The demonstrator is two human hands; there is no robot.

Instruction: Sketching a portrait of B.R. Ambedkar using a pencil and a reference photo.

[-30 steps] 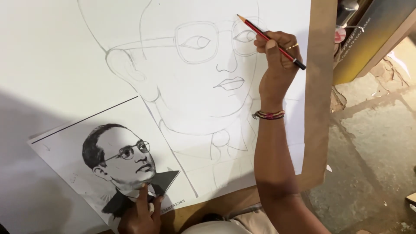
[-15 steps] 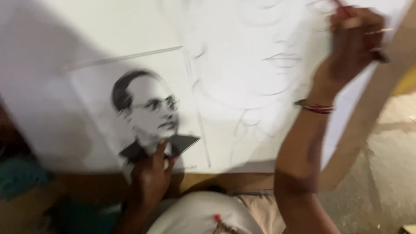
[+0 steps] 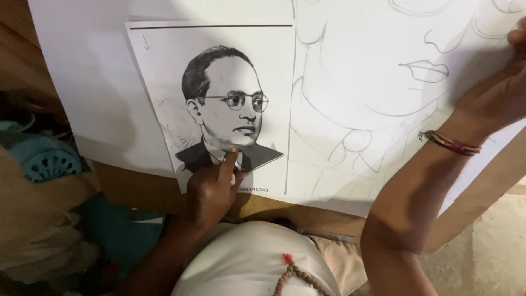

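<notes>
**Head view: a finger on the photograph, the drawing hand at the sheet's edge**

Head view, from left to right: a teal plastic thing with a slotted grille (image 3: pixel 46 161) lay in shadow beside the wooden board (image 3: pixel 131 189). On the board sat the printed reference portrait (image 3: pixel 219 104), a smooth, flat black-and-white sheet, its lower edge pinned by the left hand (image 3: pixel 211 189). That hand was loosely curled, grasping nothing, with its forefinger stretched onto the printed collar. Touching the print on its right, the large drawing sheet (image 3: pixel 372 82) carried faint pencil outlines of lips, chin and collar, matte and unshaded. Across it reached the right hand (image 3: pixel 501 98), a thread bracelet (image 3: pixel 452 143) on the wrist; its fingers ran out of the picture, so I could not tell what they gripped.

It looked like the comparing stage of copying, outline done and tone not begun. Next would call for steady, light strokes, checked against the print.
</notes>
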